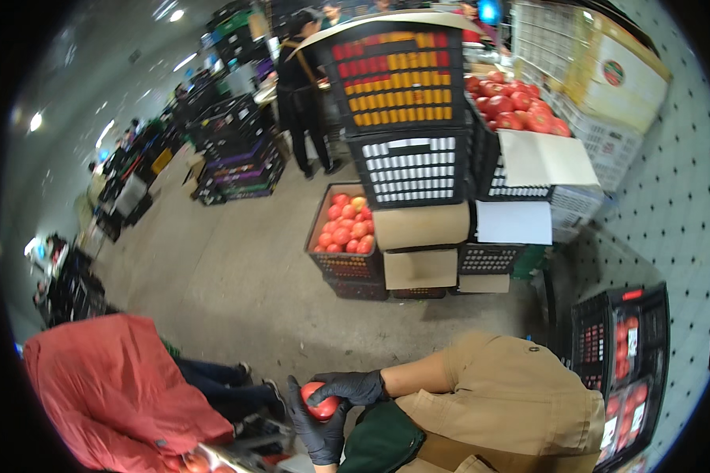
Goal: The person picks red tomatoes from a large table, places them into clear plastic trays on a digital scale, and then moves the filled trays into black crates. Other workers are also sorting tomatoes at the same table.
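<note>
Both of my hands wear black gloves and meet around one red tomato (320, 402) at the bottom centre of the head view. My left hand (322, 439) comes up from the bottom edge, its fingers wrapped round the tomato's far side. My right hand (352, 388) reaches in from the right, its fingers on the tomato's upper side. Beside my hands hangs a dark green apron (383, 439) over tan clothing. More tomatoes (196, 463) show at the bottom edge, partly hidden, near a co-worker's red jacket (127, 384).
Stacked black plastic crates (411, 171) stand ahead, with cardboard flaps. One crate of tomatoes (346, 227) is beside them, another pile (512, 106) behind. At right, a black crate (618, 301) holds packed tomatoes. A person in dark clothes (302, 88) stands farther back.
</note>
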The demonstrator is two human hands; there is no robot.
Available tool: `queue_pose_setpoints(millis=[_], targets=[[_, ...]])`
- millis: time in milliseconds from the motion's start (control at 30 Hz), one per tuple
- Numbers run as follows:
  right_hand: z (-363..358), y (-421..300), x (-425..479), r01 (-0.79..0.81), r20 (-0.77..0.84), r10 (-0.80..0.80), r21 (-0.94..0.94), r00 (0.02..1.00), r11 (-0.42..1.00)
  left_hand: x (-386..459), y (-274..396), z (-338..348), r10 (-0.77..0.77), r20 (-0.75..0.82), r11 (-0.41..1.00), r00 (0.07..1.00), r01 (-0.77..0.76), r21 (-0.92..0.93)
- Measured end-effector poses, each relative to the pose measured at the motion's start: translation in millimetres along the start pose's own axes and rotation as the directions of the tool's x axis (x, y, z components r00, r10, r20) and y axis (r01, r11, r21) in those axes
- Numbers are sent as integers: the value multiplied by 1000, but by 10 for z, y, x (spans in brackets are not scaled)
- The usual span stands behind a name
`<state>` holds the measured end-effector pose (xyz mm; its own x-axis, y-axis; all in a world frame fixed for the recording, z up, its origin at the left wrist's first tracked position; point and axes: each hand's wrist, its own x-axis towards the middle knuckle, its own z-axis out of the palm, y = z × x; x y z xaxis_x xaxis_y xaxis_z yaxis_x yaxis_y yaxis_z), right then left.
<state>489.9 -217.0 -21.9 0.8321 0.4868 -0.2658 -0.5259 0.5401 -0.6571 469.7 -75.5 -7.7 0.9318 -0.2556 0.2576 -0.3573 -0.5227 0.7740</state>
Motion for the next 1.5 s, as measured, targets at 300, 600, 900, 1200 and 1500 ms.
queue_pose_setpoints(millis=[300, 600, 900, 1200, 1500], targets=[[-45, 110, -647, 99, -137, -80, 132, 987, 986, -24, 98, 166, 149, 276, 989, 949, -148, -25], [214, 756, -252, 66, 20, -71, 204, 997, 977, -560, 14, -291, 20, 148, 997, 989, -10, -74], [818, 589, 5, -309, 12, 329, -319, 944, 896, -1033, -572, -624, -269, -131, 814, 954, 153, -561], [-463, 56, 811, 7, -142, -62, -354, 988, 935, -324, -962, -620, -460, 353, -223, 815, 278, -934], [-1385, -1485, 894, 379, -445, -582, -466, 680, 799, 1312, -1289, 29, -282, 602, -212, 747, 563, -799]])
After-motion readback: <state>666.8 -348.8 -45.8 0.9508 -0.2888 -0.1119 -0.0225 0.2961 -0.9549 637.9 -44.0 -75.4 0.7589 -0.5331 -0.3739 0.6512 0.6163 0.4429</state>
